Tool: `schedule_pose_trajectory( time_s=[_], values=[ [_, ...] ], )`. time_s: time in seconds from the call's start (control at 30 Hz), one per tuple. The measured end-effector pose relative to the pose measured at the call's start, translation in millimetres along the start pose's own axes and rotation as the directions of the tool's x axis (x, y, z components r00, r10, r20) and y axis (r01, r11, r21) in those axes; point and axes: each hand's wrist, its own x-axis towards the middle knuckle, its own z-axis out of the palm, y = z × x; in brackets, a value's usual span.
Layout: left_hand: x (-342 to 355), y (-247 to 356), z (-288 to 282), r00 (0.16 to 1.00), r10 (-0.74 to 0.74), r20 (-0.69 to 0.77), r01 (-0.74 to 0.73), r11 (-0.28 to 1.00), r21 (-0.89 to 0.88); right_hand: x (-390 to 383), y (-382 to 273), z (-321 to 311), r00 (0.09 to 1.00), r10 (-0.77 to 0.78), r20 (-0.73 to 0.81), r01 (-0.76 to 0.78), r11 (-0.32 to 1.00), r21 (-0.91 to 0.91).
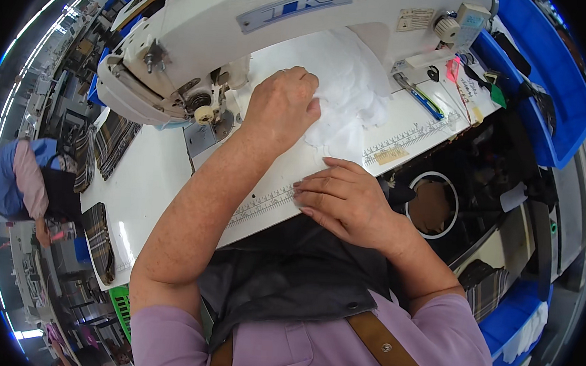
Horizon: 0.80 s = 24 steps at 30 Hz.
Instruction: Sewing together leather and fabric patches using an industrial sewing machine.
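A crumpled pile of thin white fabric (352, 93) lies on the white sewing table, under the arm of a sewing machine (180, 48). My left hand (287, 105) reaches over the table to the left side of this pile, its fingers curled in on the fabric; the fingertips are partly hidden. At the front edge of the table rests my right hand (345, 199), fingers apart and lying over the near end of the cloth. To the left of my left hand are the machine's needle area and metal plate (202, 137).
A printed ruler strip (410, 136) runs along the table's front edge. Thread snips (422, 100) lie right of the fabric. Blue bins (566, 99) stand at the right. Folded plaid cloth pieces (114, 142) lie at the left. Another person (21, 180) works farther left.
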Motion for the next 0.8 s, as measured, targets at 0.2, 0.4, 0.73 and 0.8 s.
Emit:
schedule_pose_trajectory(
  time_s=[0.2, 0.4, 0.73, 0.8],
  values=[
    [12, -1, -7, 0.991, -0.111, 0.072, 0.110, 0.994, 0.007, -3, 9, 1, 0.997, 0.009, -0.075, -0.006, 0.999, 0.039],
    [17, 16, 4, 0.991, -0.032, -0.127, 0.031, 1.000, -0.005, -2, 11, -1, 0.996, -0.009, -0.089, 0.010, 1.000, 0.016],
    [12, 0, 0, 0.962, -0.270, -0.048, 0.219, 0.862, -0.457, 4, 10, -3, 0.996, 0.010, -0.092, -0.009, 1.000, 0.012],
    [11, 5, -1, 0.951, -0.241, -0.195, 0.119, 0.865, -0.488, 5, 13, -6, 0.997, 0.010, -0.075, -0.010, 1.000, 0.001]
  ],
)
